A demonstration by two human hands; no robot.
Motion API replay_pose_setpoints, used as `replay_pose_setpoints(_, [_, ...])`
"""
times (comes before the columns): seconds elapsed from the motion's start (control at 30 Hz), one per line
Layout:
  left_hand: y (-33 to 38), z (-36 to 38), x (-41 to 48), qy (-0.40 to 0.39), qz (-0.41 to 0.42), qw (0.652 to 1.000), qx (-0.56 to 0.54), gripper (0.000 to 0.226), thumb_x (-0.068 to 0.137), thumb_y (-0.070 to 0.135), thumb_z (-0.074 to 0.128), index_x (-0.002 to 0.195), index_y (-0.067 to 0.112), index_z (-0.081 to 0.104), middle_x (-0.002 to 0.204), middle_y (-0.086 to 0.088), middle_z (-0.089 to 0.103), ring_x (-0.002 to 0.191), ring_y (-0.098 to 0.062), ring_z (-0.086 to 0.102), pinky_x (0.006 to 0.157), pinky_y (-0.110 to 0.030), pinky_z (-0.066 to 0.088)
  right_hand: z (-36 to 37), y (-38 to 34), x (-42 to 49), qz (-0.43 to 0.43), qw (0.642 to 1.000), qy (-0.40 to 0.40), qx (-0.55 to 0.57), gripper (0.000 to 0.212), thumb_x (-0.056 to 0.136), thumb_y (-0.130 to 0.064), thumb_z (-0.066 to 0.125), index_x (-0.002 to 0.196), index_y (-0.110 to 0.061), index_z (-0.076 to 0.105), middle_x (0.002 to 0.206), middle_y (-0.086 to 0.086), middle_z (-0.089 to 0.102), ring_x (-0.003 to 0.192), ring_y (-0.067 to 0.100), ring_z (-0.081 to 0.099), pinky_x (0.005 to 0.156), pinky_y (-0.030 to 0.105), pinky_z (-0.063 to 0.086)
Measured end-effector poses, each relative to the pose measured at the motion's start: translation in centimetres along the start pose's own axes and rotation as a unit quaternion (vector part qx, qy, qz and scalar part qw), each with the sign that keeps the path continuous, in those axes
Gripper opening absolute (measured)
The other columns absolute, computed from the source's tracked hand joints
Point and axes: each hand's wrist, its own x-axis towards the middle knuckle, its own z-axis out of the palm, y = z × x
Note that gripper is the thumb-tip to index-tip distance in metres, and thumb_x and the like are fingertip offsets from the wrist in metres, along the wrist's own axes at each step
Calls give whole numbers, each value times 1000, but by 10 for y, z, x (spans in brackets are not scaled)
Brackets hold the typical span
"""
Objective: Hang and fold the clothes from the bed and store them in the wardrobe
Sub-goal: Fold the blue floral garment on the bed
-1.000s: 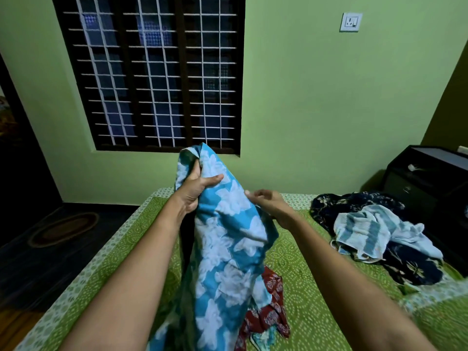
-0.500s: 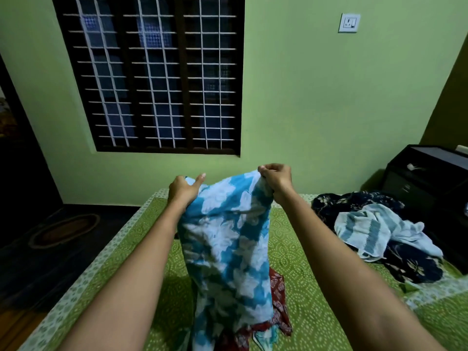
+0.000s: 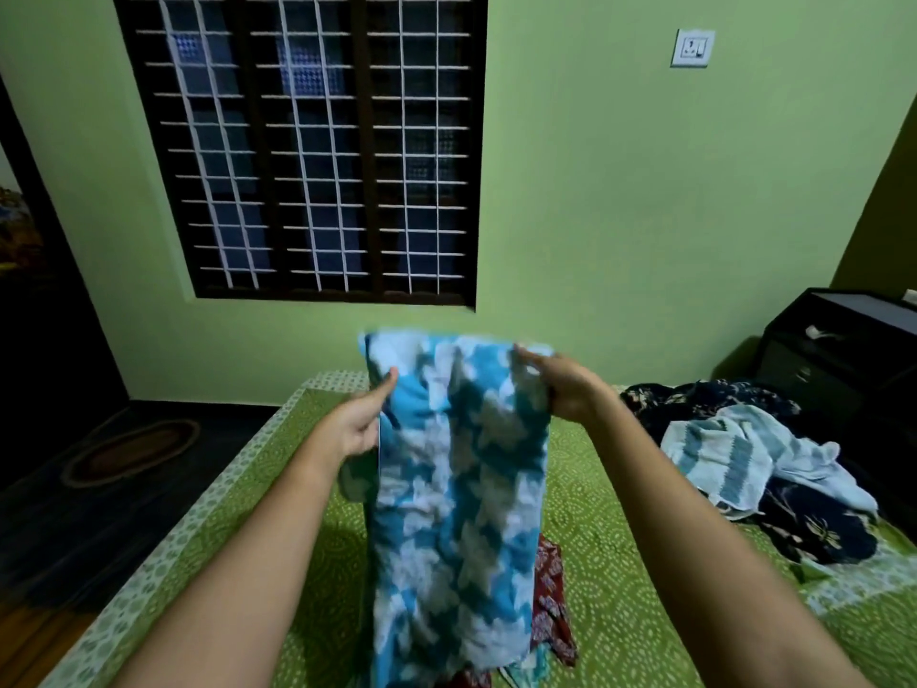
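Note:
I hold a blue cloth with white flowers (image 3: 456, 499) up over the bed (image 3: 615, 578), stretched flat and hanging down. My left hand (image 3: 360, 424) grips its upper left edge, and my right hand (image 3: 558, 384) grips its upper right corner. The cloth is blurred from motion. A dark red patterned garment (image 3: 551, 603) lies on the green bedspread behind the cloth's lower end. On the bed's right side lies a pile with a light blue striped towel (image 3: 734, 454) on top of dark navy floral clothes (image 3: 814, 528). No wardrobe is in view.
A barred window (image 3: 307, 146) fills the green wall ahead. A black cabinet (image 3: 843, 350) stands beyond the bed at the right. A dark floor with an oval mat (image 3: 131, 451) lies to the left, beside a dark doorway.
The bunched cloth has been spread out between my hands. My right hand took the top corner and moved right; my left hand dropped lower on the left edge.

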Motion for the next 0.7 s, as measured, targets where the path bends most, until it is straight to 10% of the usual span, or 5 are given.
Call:
replay_pose_setpoints(0.17, [7,7,-7,23,-7,997,-68,28,96,33,47,83,10,57,59,-7,69,48,-15,66,41,-28,53,-8,9,-1,-21,994,60,85,76,85,13,56,146,-10,17,117,23,58,92,23,68,75,34,55])
replay_pose_setpoints(0.27, [28,5,-11,-10,64,987,-151,23,96,30,48,85,12,59,65,-5,71,57,-16,69,53,-27,56,-13,-4,4,-38,969,13,246,101,81,-4,70,150,-27,0,110,17,64,76,20,71,62,37,59])
replay_pose_setpoints(0.43, [14,10,-13,-49,15,997,-64,16,92,23,55,92,9,61,75,-10,72,64,-20,70,65,-34,58,10,5,-4,10,999,31,-3,80,78,4,70,141,1,21,103,20,67,72,20,70,62,35,58])
replay_pose_setpoints(0.57, [15,6,-8,-32,17,999,-38,9,93,13,53,95,5,58,72,-11,72,62,-20,70,55,-34,58,7,-9,3,-46,993,85,60,96,81,15,60,150,-10,-2,126,27,53,89,26,62,92,42,49])
replay_pose_setpoints(0.7, [25,8,-5,-7,52,997,-61,9,93,9,52,97,3,58,71,-11,72,61,-20,70,54,-34,58,7,-12,-8,8,999,32,-37,99,86,5,61,150,-26,-8,132,19,51,96,25,61,81,44,50])
